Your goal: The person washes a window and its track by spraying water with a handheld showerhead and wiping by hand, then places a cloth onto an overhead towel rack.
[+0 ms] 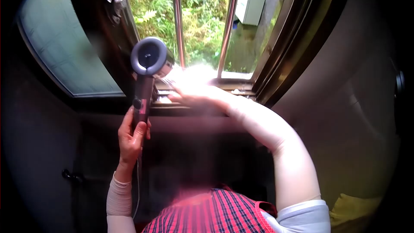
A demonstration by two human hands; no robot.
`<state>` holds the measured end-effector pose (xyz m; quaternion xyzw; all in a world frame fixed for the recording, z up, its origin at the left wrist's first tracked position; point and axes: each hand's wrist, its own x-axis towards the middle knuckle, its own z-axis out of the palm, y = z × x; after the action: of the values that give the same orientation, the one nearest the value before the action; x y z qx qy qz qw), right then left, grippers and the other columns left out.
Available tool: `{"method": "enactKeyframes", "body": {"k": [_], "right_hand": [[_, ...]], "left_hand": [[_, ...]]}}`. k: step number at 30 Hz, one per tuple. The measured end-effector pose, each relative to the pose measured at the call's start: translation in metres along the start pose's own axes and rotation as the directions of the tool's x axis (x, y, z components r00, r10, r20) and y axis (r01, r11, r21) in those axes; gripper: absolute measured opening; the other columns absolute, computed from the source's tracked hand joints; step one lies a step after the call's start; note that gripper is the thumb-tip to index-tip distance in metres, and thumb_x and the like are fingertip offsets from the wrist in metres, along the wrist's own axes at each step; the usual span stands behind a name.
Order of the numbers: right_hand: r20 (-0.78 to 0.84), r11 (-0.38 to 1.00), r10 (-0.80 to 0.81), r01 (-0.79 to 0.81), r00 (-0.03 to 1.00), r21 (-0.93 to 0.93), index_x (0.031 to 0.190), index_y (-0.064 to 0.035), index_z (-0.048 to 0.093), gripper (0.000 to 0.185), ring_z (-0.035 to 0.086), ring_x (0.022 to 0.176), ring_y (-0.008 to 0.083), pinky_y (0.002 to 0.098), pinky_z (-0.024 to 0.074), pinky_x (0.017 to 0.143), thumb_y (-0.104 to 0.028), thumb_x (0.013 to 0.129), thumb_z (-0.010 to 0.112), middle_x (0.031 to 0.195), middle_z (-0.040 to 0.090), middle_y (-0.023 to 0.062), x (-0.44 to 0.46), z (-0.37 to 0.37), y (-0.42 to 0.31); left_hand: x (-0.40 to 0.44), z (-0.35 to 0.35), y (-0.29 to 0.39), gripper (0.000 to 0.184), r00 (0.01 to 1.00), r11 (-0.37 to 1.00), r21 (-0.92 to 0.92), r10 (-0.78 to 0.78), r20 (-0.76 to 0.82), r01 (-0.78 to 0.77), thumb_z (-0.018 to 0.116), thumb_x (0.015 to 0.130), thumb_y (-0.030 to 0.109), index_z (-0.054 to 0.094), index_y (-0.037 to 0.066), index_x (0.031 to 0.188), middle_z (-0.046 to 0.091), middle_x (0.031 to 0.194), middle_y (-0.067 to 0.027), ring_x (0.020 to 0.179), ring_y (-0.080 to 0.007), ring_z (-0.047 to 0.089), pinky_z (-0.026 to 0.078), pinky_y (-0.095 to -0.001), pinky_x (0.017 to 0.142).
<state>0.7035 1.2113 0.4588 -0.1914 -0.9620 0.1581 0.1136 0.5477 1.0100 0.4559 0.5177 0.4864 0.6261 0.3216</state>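
The left hand [134, 140] grips the dryer [145, 80] upright near the window's [177, 17] lower-left corner, apparently to aim it at the right hand [196, 97]; glare hides whether that one holds anything.

Domestic interior, probably a room in a house. Indicators are the hair dryer [142, 90], a household appliance; the dark-framed window [176, 21] with slender bars, facing dense greenery [202, 13]; plain walls [332, 90]; and yellow fabric [355, 207] at lower right. The room's exact function cannot be determined.
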Motion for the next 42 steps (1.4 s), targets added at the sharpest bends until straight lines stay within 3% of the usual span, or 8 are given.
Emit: {"method": "enactKeyframes", "body": {"k": [6,11,17,20,26,28,35,42], "right_hand": [[0.053,0.886,0.163,-0.122,0.985,-0.448,0.088,-0.004,0.063,0.019,0.066,0.07,0.03,0.0416,0.0544,0.062,-0.02,0.077,0.061,0.08,0.066,0.0136,-0.015,-0.082,-0.007],[-0.249,0.286,-0.809,-0.013,0.532,-0.958,0.085,-0.005,0.063,0.011,0.058,0.092,0.0207,0.034,0.0524,0.073,-0.012,0.076,0.062,0.092,0.058,0.0089,0.018,-0.19,-0.017],[0.044,-0.053,-0.464,0.021,0.885,-0.998,0.13,-0.003,0.044,0.057,0.03,0.136,0.0272,0.0392,0.0113,0.118,-0.043,0.091,0.048,0.139,0.042,0.0137,0.059,-0.255,-0.025],[-0.224,0.473,-0.489,0.04,0.843,-0.88,0.101,-0.0029,0.055,0.045,0.048,0.105,0.0331,0.0453,0.03,0.107,-0.046,0.086,0.055,0.11,0.053,0.0168,0.074,-0.219,-0.019],[0.044,0.17,-0.185,0.076,0.982,-0.983,0.134,-0.0253,0.048,0.051,0.038,0.131,0.0193,0.0436,0.024,0.113,-0.055,0.094,0.035,0.132,0.051,-0.0014,0.103,-0.284,-0.028],[-0.172,0.61,-0.281,0.037,0.944,-0.792,0.132,-0.0208,0.047,0.048,0.046,0.123,0.0201,0.0365,0.035,0.105,-0.048,0.098,0.03,0.132,0.051,0.0033,0.13,-0.332,-0.014],[-0.086,0.327,-0.285,0.012,0.955,-0.945,0.139,-0.0152,0.039,0.052,0.032,0.132,0.0306,0.0442,0.0198,0.111,-0.045,0.096,0.035,0.141,0.039,0.013,0.105,-0.324,-0.048],[-0.246,0.808,-0.351,0.16,0.903,-0.568,0.145,-0.0073,0.025,0.063,0.033,0.133,0.0348,0.045,0.024,0.112,-0.041,0.093,0.038,0.148,0.029,0.0165,0.137,-0.188,-0.05]], "left_hand": [[0.02,0.0,0.029,0.05,0.994,0.996,0.052,0.063,0.093,-0.068,0.053,0.095,0.015,0.034,0.001,0.14,0.056,0.083,-0.0042,0.062,-0.0081,0.049,0.043,-0.0196,0.057],[0.037,-0.008,0.082,0.047,0.983,0.982,0.122,0.124,0.136,-0.141,0.053,0.095,0.019,0.038,0.001,0.137,0.056,0.083,-0.0033,0.061,-0.0069,0.049,0.041,-0.0185,0.055],[0.059,0.003,0.142,0.047,0.939,0.935,0.106,0.329,0.101,-0.339,0.052,0.096,0.023,0.039,0.001,0.136,0.055,0.085,-0.0029,0.061,-0.0046,0.046,0.04,-0.0176,0.056],[0.07,0.011,0.163,0.045,0.888,0.868,0.188,0.452,0.086,-0.46,0.053,0.096,0.024,0.042,0.001,0.134,0.055,0.084,-0.0022,0.061,-0.0043,0.047,0.04,-0.0175,0.056],[0.09,0.012,0.175,0.045,0.855,0.824,0.238,0.515,0.06,-0.514,0.053,0.096,0.026,0.042,0.003,0.134,0.055,0.081,-0.001,0.059,-0.0038,0.048,0.041,-0.018,0.053],[0.095,0.013,0.175,0.045,0.862,0.832,0.239,0.505,0.048,-0.5,0.053,0.096,0.026,0.043,0.003,0.133,0.054,0.08,-0.0008,0.058,-0.0038,0.048,0.041,-0.0182,0.052],[0.091,0.014,0.191,0.046,0.865,0.821,0.303,0.501,0.025,-0.484,0.053,0.096,0.027,0.042,0.003,0.134,0.053,0.078,-0.0014,0.054,-0.0052,0.047,0.04,-0.0191,0.05],[0.099,0.005,0.182,0.044,0.899,0.876,0.243,0.436,-0.032,-0.416,0.054,0.096,0.025,0.043,0.004,0.134,0.054,0.078,-0.0022,0.054,-0.0064,0.048,0.041,-0.0199,0.049]]}}
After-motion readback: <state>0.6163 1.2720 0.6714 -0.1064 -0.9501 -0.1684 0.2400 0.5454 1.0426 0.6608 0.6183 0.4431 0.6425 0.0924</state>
